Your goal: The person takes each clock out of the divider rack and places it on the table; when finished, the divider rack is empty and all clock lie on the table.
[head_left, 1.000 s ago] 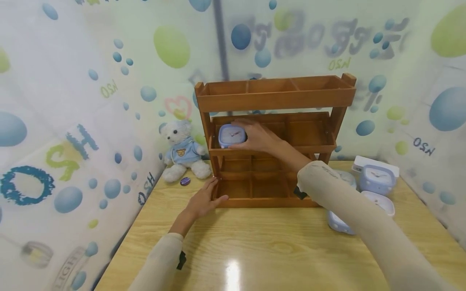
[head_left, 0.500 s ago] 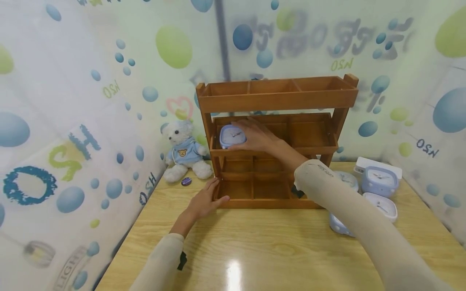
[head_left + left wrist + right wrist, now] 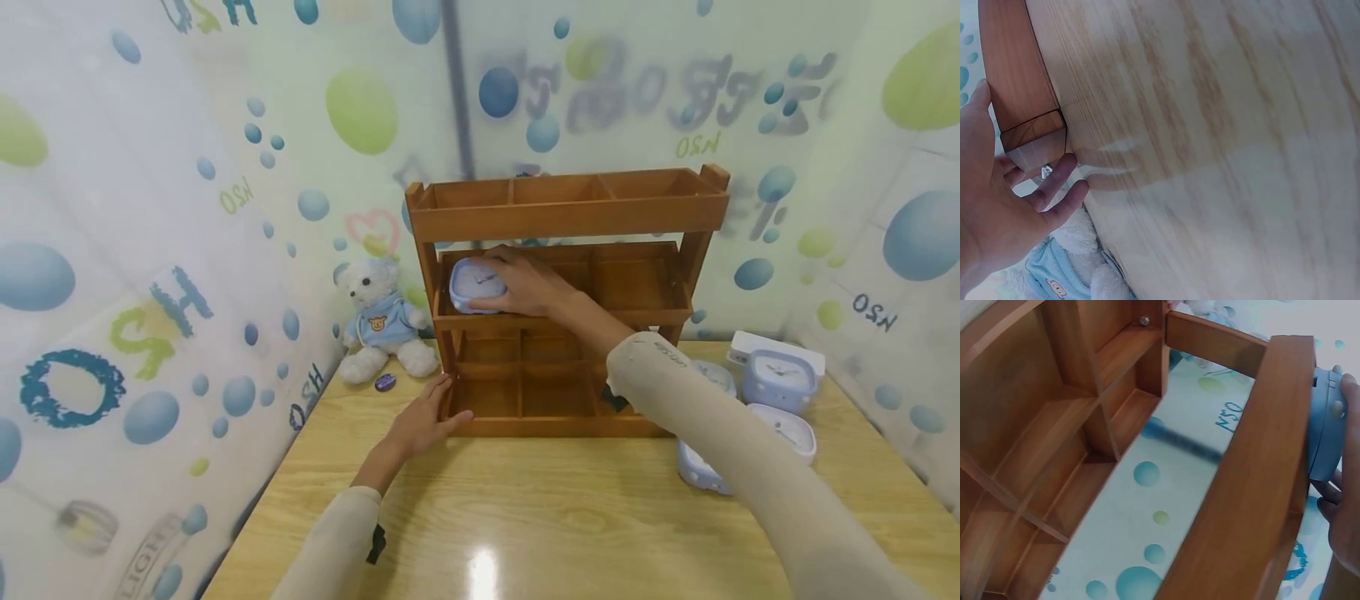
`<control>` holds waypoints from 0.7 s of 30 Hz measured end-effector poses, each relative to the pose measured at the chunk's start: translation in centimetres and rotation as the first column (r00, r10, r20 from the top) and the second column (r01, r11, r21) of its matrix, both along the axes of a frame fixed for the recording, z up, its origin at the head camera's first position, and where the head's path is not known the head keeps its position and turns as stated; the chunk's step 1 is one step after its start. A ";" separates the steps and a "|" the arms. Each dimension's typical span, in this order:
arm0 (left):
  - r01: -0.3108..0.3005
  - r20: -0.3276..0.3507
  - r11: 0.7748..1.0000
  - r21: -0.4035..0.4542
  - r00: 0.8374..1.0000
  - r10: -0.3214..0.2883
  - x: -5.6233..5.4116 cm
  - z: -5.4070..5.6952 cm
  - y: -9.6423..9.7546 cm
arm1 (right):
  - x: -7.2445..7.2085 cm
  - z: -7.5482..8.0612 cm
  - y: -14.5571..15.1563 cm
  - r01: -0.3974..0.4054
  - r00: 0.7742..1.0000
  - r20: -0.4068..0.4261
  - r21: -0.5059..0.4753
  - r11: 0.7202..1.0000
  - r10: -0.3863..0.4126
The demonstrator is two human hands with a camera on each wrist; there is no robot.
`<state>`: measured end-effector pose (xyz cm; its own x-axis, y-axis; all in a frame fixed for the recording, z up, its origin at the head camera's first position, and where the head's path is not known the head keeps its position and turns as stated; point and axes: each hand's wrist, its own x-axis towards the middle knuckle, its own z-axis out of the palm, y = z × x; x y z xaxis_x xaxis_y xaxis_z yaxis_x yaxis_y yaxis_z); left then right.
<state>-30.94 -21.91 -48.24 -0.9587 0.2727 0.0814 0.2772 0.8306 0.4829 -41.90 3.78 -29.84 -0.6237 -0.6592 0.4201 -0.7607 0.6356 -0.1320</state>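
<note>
In the head view, my right hand [image 3: 528, 283] grips a light-blue alarm clock [image 3: 472, 283] by its right side, fingers over the top and thumb low. The clock, its pale dial facing me, is in the left compartment of the middle tier of a brown wooden rack [image 3: 562, 218]. From the right wrist, the blue clock body [image 3: 1324, 425] shows just past a wooden board, with part of the hand beside it. My left hand [image 3: 416, 423] touches the rack's lower left corner with fingers spread. The left wrist view shows those fingers [image 3: 1054, 181] around the wooden corner [image 3: 1036, 140].
Several more clocks stand on the table [image 3: 525, 517] at the right, including a blue one [image 3: 780, 379] before a white box [image 3: 813, 358]; my right sleeve hides some. A white teddy bear [image 3: 382, 321] sits left of the rack, a purple oval item [image 3: 385, 382] at its feet.
The head view has tilted up slightly. Both hands and the gripped alarm clock keep nearly the same places against the rack.
</note>
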 end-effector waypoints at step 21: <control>0.004 -0.021 1.000 0.011 1.000 -0.003 0.1 -0.3 0.1 | 6.1 1.6 6.1 -0.055 0.996 -0.078 -0.019 0.998 0.053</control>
<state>-30.84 -21.83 -48.52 -0.9558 0.2750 0.1044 0.2903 0.8241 0.4864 -35.85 9.89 -28.25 -0.5523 -0.6818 0.4797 -0.8024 0.5908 -0.0841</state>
